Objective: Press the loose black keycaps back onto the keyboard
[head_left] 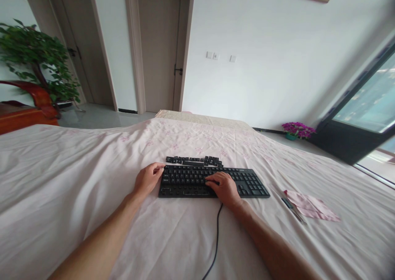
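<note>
A black keyboard (247,183) lies on a pale pink flowered sheet (77,181) in front of me. My left hand (147,179) rests at the keyboard's left end, fingers curled against its top corner. My right hand (224,187) lies on the keys near the middle, fingertips pressed down among them; whether it pinches a keycap I cannot tell. A row of loose black keycaps (194,161) sits on the sheet just behind the keyboard. The keyboard's black cable (216,239) runs toward me between my forearms.
A folded pink cloth (311,206) and a thin dark tool (291,208) lie to the right of the keyboard. Beyond the bed are doors, a potted plant (37,61), a red wooden seat (27,107) and purple flowers (298,129) by a window.
</note>
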Tool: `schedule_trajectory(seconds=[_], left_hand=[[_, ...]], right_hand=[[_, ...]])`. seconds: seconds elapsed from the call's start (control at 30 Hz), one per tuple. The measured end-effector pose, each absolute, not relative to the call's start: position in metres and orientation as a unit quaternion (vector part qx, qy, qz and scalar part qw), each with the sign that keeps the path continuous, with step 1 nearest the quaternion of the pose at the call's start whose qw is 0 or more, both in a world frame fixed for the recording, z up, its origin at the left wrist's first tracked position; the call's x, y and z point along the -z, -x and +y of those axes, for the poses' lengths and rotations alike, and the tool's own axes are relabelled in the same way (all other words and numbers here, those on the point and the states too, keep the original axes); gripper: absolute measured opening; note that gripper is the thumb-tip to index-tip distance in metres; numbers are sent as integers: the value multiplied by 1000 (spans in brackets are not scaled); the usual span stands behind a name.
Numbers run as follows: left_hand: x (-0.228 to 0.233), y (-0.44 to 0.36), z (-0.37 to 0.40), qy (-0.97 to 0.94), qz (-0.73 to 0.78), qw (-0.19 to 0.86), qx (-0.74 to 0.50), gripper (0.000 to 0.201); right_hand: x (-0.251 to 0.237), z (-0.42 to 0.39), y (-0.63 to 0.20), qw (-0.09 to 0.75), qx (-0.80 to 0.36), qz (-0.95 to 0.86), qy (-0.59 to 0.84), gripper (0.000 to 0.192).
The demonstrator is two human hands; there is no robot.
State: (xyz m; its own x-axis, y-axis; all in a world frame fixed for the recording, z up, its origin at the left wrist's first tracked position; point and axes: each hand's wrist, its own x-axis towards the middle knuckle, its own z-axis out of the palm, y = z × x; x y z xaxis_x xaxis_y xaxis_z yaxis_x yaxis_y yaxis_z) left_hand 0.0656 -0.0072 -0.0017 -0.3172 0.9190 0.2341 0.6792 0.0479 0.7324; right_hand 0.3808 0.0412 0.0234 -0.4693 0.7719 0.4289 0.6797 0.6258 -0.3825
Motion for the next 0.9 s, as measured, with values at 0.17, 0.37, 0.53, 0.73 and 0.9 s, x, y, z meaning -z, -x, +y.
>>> schedule_trajectory(seconds=[0.17, 0.37, 0.53, 0.73, 0.9], left_hand=[[1, -66, -7, -564, 709, 150, -395, 27], [2, -65, -7, -563, 712, 149, -393, 26], [2, -65, -8, -565, 709, 150, -395, 26], [3, -64, -6, -564, 708, 151, -396, 26], [3, -64, -7, -565, 706, 150, -400, 26]], right_hand=[[-27, 38, -383, 277, -36, -868, 410, 11], [-31, 33, -383, 253, 5, -881, 400, 13], [-30, 33, -382, 266, -4, -875, 404, 13], [-25, 38, -384, 300, -42, -860, 411, 11], [-23, 40, -383, 307, -68, -854, 414, 10]])
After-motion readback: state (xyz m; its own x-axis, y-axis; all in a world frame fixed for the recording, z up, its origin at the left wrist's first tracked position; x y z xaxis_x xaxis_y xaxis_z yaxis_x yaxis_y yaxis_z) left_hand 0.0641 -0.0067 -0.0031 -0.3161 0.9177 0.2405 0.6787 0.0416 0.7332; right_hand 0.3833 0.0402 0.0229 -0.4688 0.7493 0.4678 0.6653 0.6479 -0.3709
